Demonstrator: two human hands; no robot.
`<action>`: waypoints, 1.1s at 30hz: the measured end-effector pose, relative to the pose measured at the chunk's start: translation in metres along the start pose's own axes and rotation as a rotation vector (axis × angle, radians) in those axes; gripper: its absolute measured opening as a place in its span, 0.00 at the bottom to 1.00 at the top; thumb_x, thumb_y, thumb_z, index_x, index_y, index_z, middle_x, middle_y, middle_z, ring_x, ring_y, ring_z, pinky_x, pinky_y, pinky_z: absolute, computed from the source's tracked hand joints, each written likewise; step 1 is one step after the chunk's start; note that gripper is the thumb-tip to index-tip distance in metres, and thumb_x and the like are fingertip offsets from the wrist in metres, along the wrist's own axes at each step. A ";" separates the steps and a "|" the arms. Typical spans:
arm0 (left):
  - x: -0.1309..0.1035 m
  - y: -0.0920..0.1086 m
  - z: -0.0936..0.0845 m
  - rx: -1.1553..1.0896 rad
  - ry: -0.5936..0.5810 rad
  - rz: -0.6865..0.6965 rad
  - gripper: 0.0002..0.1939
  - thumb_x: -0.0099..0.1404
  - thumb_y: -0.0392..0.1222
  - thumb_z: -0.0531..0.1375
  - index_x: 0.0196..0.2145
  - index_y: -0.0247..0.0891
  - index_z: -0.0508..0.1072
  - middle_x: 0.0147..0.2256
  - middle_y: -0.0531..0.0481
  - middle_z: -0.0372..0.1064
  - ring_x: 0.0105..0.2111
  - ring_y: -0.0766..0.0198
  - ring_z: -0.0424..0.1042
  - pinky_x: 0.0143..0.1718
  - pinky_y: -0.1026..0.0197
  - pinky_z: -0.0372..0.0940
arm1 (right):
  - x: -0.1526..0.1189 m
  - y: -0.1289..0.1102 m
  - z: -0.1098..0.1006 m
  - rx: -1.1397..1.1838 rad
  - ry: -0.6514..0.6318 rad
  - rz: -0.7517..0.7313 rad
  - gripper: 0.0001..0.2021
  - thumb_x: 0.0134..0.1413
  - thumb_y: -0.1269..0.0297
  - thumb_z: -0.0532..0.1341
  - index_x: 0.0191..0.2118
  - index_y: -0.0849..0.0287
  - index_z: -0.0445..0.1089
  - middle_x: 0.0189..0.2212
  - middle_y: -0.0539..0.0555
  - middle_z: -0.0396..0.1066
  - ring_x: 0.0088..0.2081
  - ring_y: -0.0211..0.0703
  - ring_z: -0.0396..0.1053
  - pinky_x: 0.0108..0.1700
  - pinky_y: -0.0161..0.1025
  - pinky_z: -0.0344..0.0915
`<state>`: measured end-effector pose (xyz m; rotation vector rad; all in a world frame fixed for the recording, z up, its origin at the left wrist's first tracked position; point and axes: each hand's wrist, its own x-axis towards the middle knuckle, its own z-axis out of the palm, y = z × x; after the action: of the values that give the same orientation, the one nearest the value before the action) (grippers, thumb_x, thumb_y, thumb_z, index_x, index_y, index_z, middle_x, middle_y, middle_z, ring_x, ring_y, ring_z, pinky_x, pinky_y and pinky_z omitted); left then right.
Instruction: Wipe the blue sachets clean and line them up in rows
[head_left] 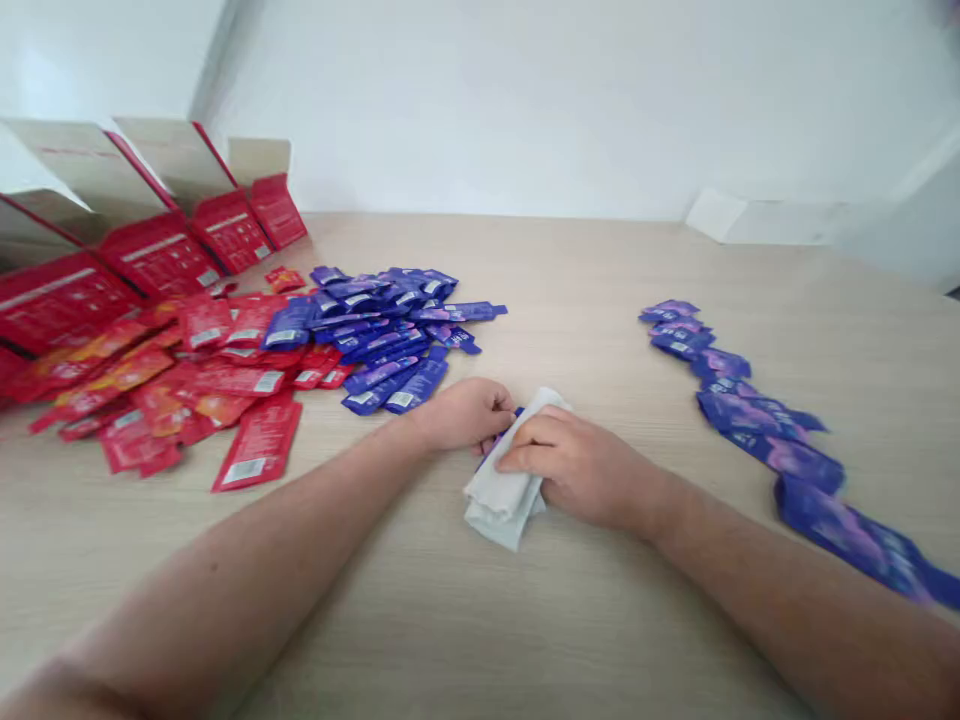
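In the middle of the table, my right hand [581, 460] grips a folded white cloth [506, 490]. The cloth lies over a purple sachet [487, 462], of which only a small edge shows. My left hand [472, 412] pinches that sachet at its left side, close to the cloth. Just behind my left hand lies a pile of purple sachets [382, 335]. To the right, a row of purple sachets [750, 410] lies overlapping from the back toward the right edge.
Red sachets [255, 440] are heaped at the left, touching the purple pile. Behind them stand several red cardboard boxes [161, 255] with raised flaps. A white object [772, 220] lies by the wall at the back right. Pale wooden table [570, 290] extends to the white wall.
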<state>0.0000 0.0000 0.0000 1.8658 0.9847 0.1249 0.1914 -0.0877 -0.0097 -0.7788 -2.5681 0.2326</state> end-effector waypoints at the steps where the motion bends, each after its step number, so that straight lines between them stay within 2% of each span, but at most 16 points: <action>1: 0.000 0.000 0.000 0.038 0.024 0.020 0.06 0.62 0.37 0.55 0.30 0.38 0.71 0.19 0.57 0.68 0.19 0.68 0.70 0.19 0.69 0.64 | -0.002 0.006 -0.001 -0.016 0.016 0.048 0.17 0.56 0.79 0.60 0.48 0.56 0.76 0.44 0.56 0.73 0.47 0.48 0.67 0.52 0.46 0.66; 5: 0.000 -0.002 -0.001 0.115 0.072 0.054 0.05 0.61 0.38 0.57 0.30 0.38 0.73 0.19 0.57 0.69 0.18 0.69 0.69 0.17 0.70 0.59 | -0.006 0.019 -0.002 -0.056 0.051 0.145 0.20 0.54 0.81 0.59 0.50 0.57 0.75 0.45 0.58 0.73 0.48 0.49 0.67 0.52 0.48 0.66; 10: 0.001 -0.003 -0.001 0.035 0.016 0.001 0.06 0.62 0.38 0.55 0.32 0.39 0.73 0.20 0.57 0.70 0.19 0.67 0.71 0.19 0.69 0.64 | -0.004 0.012 -0.001 -0.032 0.011 0.061 0.18 0.55 0.78 0.61 0.49 0.55 0.76 0.44 0.57 0.73 0.48 0.49 0.67 0.52 0.47 0.66; 15: 0.002 -0.005 -0.002 0.089 0.058 0.039 0.05 0.61 0.39 0.57 0.31 0.38 0.73 0.19 0.57 0.69 0.18 0.69 0.69 0.17 0.70 0.60 | -0.003 0.013 -0.004 -0.058 0.053 0.155 0.20 0.52 0.81 0.59 0.49 0.57 0.76 0.44 0.57 0.73 0.48 0.49 0.67 0.53 0.48 0.65; 20: 0.005 -0.008 -0.001 0.023 0.009 0.005 0.06 0.62 0.39 0.56 0.32 0.38 0.72 0.20 0.57 0.70 0.18 0.67 0.71 0.18 0.68 0.64 | -0.002 0.007 -0.004 -0.034 0.009 0.037 0.16 0.57 0.76 0.62 0.49 0.57 0.76 0.43 0.57 0.74 0.48 0.48 0.67 0.54 0.46 0.65; 25: 0.005 -0.009 -0.002 0.084 0.059 0.060 0.04 0.60 0.39 0.57 0.30 0.38 0.72 0.19 0.58 0.68 0.17 0.69 0.68 0.16 0.70 0.59 | -0.002 0.012 -0.004 -0.062 0.056 0.153 0.19 0.53 0.80 0.60 0.49 0.58 0.76 0.43 0.57 0.73 0.47 0.48 0.68 0.52 0.47 0.65; 30: 0.006 -0.011 -0.001 0.017 0.006 0.025 0.06 0.61 0.40 0.56 0.31 0.38 0.72 0.19 0.56 0.70 0.18 0.67 0.71 0.18 0.69 0.64 | -0.002 0.007 -0.001 -0.034 0.018 0.029 0.16 0.56 0.76 0.61 0.49 0.56 0.76 0.42 0.56 0.73 0.47 0.48 0.67 0.53 0.46 0.65; 33: 0.005 -0.010 -0.001 0.034 0.033 0.039 0.06 0.62 0.40 0.56 0.30 0.39 0.72 0.19 0.57 0.69 0.18 0.68 0.70 0.17 0.70 0.62 | -0.002 0.007 -0.001 -0.034 0.031 0.079 0.16 0.56 0.76 0.61 0.49 0.57 0.76 0.43 0.57 0.74 0.47 0.48 0.68 0.53 0.46 0.65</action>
<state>-0.0032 0.0064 -0.0092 1.9196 0.9789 0.1633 0.1971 -0.0826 -0.0111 -0.8903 -2.5209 0.2004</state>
